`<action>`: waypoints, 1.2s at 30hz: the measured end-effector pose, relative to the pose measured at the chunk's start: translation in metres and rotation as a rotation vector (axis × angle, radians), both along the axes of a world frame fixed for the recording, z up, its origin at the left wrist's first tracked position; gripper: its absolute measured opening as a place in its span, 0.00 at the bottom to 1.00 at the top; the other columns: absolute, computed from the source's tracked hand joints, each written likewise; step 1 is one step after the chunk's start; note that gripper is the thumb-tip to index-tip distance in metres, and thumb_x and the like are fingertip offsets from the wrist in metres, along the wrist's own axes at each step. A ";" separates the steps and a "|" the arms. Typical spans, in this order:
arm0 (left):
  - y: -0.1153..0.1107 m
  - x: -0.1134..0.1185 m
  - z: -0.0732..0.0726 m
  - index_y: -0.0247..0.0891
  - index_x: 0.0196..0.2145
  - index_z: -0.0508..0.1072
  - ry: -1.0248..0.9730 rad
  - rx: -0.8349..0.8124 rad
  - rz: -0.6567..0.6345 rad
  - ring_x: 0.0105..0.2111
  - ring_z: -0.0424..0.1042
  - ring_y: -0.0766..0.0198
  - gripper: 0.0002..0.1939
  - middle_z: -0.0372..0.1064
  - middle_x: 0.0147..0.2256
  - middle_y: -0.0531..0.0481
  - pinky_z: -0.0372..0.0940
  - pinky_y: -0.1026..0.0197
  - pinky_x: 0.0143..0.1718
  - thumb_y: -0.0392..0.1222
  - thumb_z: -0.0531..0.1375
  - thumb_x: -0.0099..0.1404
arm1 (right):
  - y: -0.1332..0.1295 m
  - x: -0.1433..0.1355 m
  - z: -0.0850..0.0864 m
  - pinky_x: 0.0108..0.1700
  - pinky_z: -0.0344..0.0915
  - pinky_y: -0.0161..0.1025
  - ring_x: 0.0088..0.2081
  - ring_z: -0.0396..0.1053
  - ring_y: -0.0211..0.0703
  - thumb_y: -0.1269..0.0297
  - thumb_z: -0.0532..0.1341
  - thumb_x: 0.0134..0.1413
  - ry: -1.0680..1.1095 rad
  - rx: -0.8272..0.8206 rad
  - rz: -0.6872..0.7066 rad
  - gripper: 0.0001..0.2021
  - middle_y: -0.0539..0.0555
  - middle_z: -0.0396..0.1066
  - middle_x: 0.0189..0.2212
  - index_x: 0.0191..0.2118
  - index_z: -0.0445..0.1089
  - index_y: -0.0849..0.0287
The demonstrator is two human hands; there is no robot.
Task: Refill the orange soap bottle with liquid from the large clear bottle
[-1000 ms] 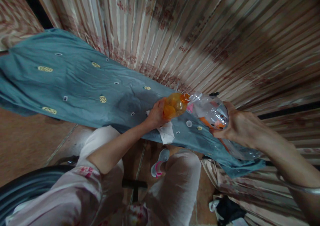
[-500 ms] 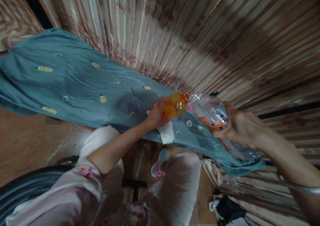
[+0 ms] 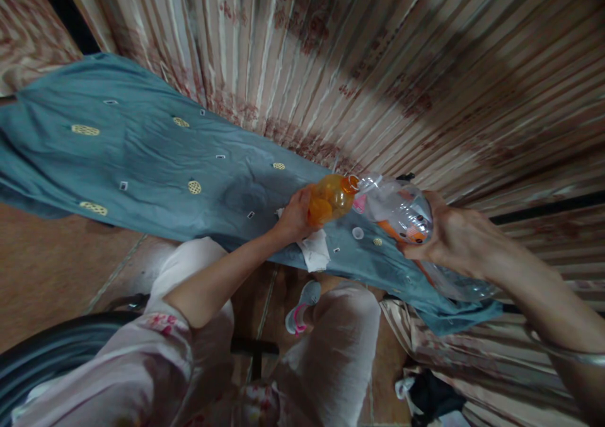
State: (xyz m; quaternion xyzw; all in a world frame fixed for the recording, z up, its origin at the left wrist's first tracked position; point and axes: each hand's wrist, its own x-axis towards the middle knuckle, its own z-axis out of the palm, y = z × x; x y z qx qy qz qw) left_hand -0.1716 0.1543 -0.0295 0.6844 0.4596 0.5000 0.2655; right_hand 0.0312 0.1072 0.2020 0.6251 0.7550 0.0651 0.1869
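Observation:
My left hand (image 3: 293, 216) is closed around a bottle of orange colour (image 3: 333, 199), tilted with its neck to the right. Fingers of my right hand (image 3: 442, 235) wrap the base end of a clear plastic bottle (image 3: 399, 206) with orange and pink on its label. This clear bottle lies almost level in the air, its neck pointing left. Both bottle mouths meet or nearly meet; I cannot tell if they touch. A white tissue (image 3: 314, 252) sits below my left hand, and a whitish round cap (image 3: 358, 233) lies below the clear bottle.
A teal patterned cloth (image 3: 151, 143) covers the long narrow table. Beyond it hangs a pleated curtain (image 3: 302, 68). Another clear bottle (image 3: 460, 283) lies at the table's right end, partly behind my right forearm. A dark bundle (image 3: 435, 395) is on the floor at lower right.
Almost nothing differs. The two bottles and both hands keep their places, with at most a tiny shift to the right.

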 end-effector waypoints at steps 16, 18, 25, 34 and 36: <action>0.000 0.001 0.000 0.35 0.57 0.57 0.001 0.021 0.005 0.57 0.63 0.47 0.41 0.63 0.55 0.37 0.60 0.44 0.59 0.36 0.67 0.46 | 0.000 0.004 -0.003 0.26 0.60 0.39 0.28 0.73 0.57 0.44 0.61 0.41 -0.042 0.047 0.046 0.40 0.53 0.71 0.22 0.57 0.55 0.63; 0.000 0.000 0.000 0.35 0.57 0.57 0.013 0.025 -0.002 0.57 0.63 0.46 0.42 0.63 0.55 0.37 0.61 0.44 0.59 0.36 0.68 0.46 | 0.000 0.004 -0.003 0.26 0.60 0.39 0.28 0.73 0.57 0.44 0.61 0.41 -0.055 0.050 0.030 0.39 0.54 0.72 0.23 0.56 0.56 0.63; -0.001 -0.004 0.002 0.37 0.59 0.54 -0.005 0.004 -0.033 0.58 0.61 0.44 0.43 0.62 0.57 0.36 0.59 0.40 0.59 0.36 0.67 0.46 | 0.001 0.003 -0.003 0.26 0.59 0.39 0.28 0.74 0.57 0.44 0.61 0.41 -0.036 0.032 0.035 0.40 0.52 0.70 0.21 0.58 0.53 0.62; -0.001 -0.003 0.004 0.36 0.58 0.55 -0.001 -0.018 -0.032 0.58 0.62 0.44 0.43 0.62 0.56 0.36 0.59 0.41 0.59 0.36 0.67 0.46 | -0.001 -0.001 0.000 0.28 0.61 0.40 0.32 0.74 0.59 0.45 0.61 0.41 -0.039 0.002 -0.004 0.40 0.55 0.72 0.24 0.57 0.53 0.64; 0.000 -0.002 0.002 0.37 0.58 0.54 0.009 -0.007 -0.030 0.58 0.61 0.43 0.44 0.61 0.56 0.36 0.59 0.41 0.59 0.36 0.67 0.45 | -0.001 -0.001 0.000 0.27 0.61 0.39 0.31 0.74 0.58 0.45 0.61 0.42 -0.033 0.001 0.000 0.38 0.56 0.72 0.25 0.56 0.54 0.64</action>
